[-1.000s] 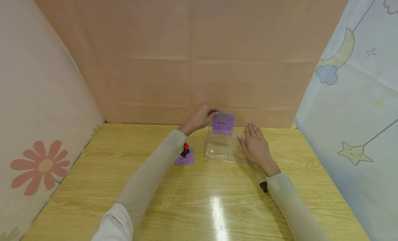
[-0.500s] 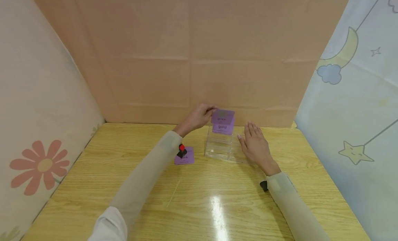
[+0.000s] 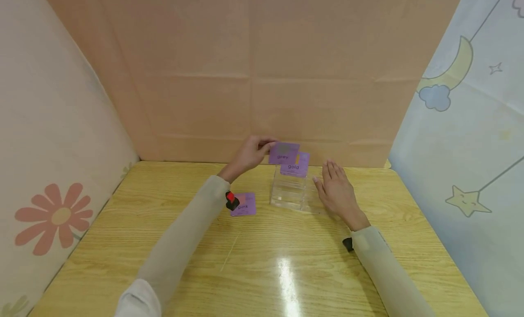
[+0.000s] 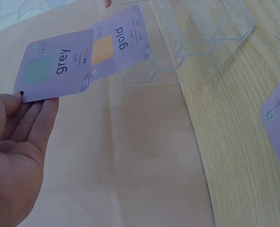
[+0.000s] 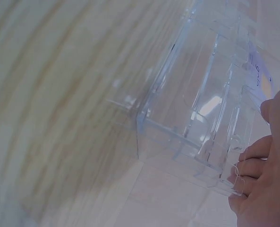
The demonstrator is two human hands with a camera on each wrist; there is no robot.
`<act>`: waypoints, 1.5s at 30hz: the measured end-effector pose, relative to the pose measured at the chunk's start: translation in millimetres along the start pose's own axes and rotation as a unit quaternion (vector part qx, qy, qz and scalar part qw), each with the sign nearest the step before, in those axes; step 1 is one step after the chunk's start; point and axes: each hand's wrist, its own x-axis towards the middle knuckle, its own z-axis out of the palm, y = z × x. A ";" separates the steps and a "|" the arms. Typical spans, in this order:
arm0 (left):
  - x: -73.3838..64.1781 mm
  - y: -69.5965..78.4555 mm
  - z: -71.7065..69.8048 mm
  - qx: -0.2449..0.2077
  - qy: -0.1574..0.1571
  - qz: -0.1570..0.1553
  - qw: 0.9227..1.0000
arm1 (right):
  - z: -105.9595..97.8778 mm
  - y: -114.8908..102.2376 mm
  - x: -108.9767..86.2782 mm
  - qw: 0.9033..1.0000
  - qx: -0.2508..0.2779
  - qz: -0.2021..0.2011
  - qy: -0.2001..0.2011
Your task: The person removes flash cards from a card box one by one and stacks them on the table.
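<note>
My left hand (image 3: 249, 153) pinches a purple flash card marked "grey" (image 4: 55, 66) by its corner between thumb and fingers. Behind and below it, another purple card reading "gold" (image 4: 121, 42) stands in the rear slot of a clear tiered plastic holder (image 3: 288, 194). The grey card overlaps the upper left part of the gold one. My right hand (image 3: 337, 189) lies with fingers extended at the holder's right side; in the right wrist view its fingertips are against the clear wall. A third purple card, "pink" (image 3: 245, 205), lies flat on the table left of the holder.
The wood-grain table (image 3: 262, 262) meets an upright brown paper backdrop (image 3: 245, 80) close behind the holder. Patterned sheets, one with a flower (image 3: 55, 217) and one with a moon (image 3: 456, 67), flank the table.
My left hand has drawn the grey card up and to the left, away from the holder, uncovering the gold card behind it. The right hand has stayed in place.
</note>
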 end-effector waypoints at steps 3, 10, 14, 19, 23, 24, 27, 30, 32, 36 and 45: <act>-5.0 -1.0 -4.1 0.001 0.006 -0.001 1.000 | -0.6 -0.1 -0.4 1.000 0.000 0.004 -0.004; -20.9 -9.6 -13.7 0.017 0.014 -0.019 1.000 | -0.7 0.7 -1.7 1.000 0.001 0.009 -0.008; -29.8 -19.4 -18.3 0.004 0.019 -0.026 0.999 | -0.3 1.2 -2.5 1.000 0.000 0.010 -0.004; -41.6 -33.2 -25.3 -0.020 0.024 -0.051 0.998 | -0.3 0.7 -2.6 1.000 0.001 0.009 -0.001; -50.1 -45.0 -31.1 -0.055 0.028 -0.078 0.995 | -0.2 -0.2 -2.2 1.000 0.001 0.004 0.004; -51.8 -47.4 -32.4 -0.066 0.028 -0.085 0.994 | -0.2 -0.4 -2.0 1.000 0.000 0.002 0.006; -57.2 -52.1 -35.9 -0.109 0.033 -0.110 0.987 | -0.3 -0.7 -1.6 1.000 -0.005 -0.001 0.005; -62.2 -54.6 -38.8 -0.134 0.037 -0.127 0.982 | -0.5 -1.0 -1.3 1.000 -0.006 0.000 0.002; -65.1 -56.9 -40.4 -0.139 0.039 -0.135 0.980 | -0.6 -1.1 -1.6 1.000 -0.003 0.002 0.000; -70.0 -62.0 -42.5 -0.142 0.035 -0.150 0.978 | -0.2 -0.6 -2.2 1.000 -0.001 0.006 -0.005; -80.3 -75.4 -44.8 -0.134 0.028 -0.184 0.973 | 1.4 0.5 -1.5 1.000 -0.009 -0.001 0.005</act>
